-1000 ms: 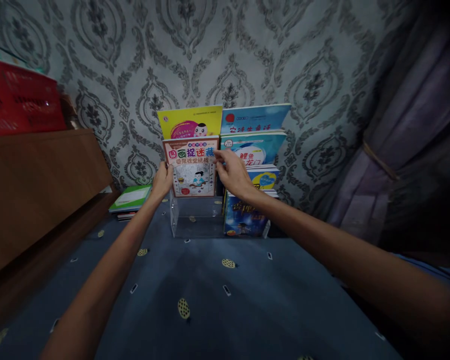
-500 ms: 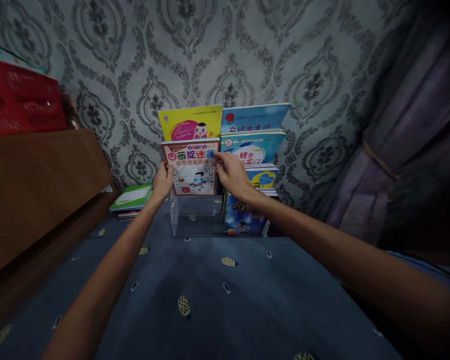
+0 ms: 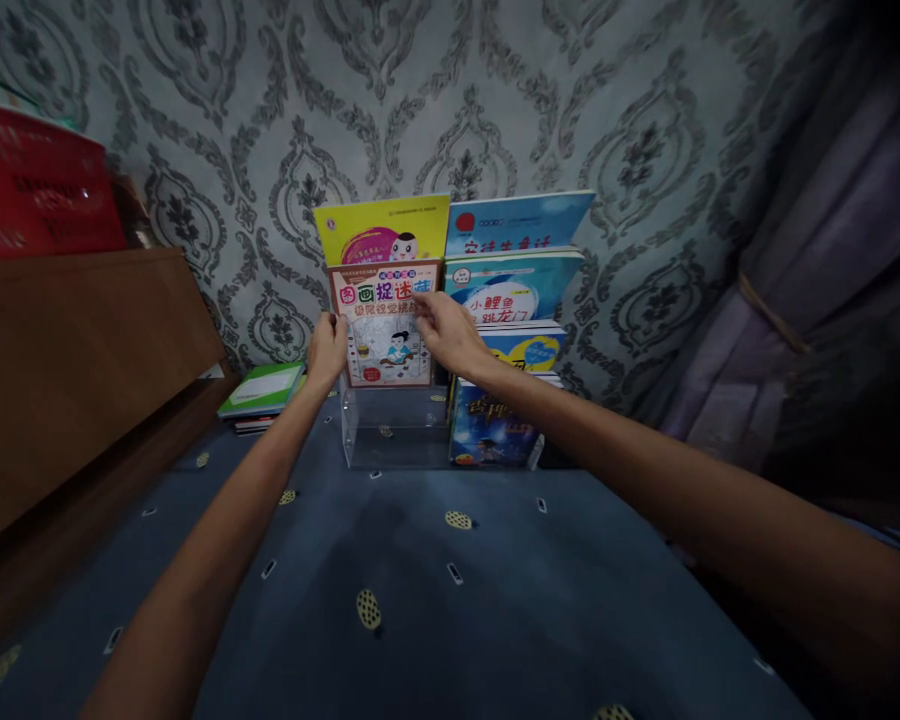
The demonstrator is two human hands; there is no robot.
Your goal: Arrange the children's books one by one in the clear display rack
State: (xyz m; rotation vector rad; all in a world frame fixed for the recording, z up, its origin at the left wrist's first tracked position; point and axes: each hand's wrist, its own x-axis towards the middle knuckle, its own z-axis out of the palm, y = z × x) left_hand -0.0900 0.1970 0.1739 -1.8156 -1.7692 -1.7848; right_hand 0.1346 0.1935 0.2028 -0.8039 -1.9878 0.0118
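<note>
A picture book [image 3: 382, 345] with a brown-edged cover and a seated cartoon figure stands upright in the left column of a clear acrylic book stand [image 3: 394, 435]. My left hand [image 3: 326, 348] is closed on its left edge, thumb in front. Near the upper right edge, the fingers of my right hand [image 3: 450, 332] are pinched against the cover; their far side is hidden. Behind it rises a yellow book [image 3: 382, 222]. To the right stand a blue book [image 3: 521, 220], a teal book [image 3: 525, 285], a yellow-and-blue book [image 3: 536, 350] and a dark blue book [image 3: 487, 430], stepped downward.
A small stack of books with a green one [image 3: 262, 388] on top lies left of the stand. Further left, a red basket [image 3: 37, 185] sits on a brown wooden cabinet [image 3: 82, 370]. Patterned blue cloth [image 3: 405, 550] covers the surface. A tied curtain [image 3: 727, 370] hangs at right.
My right hand has slid slightly left and up over the cover. The view has shifted a little; the picture book stays in the stand's left column, with my left hand still at its edge.
</note>
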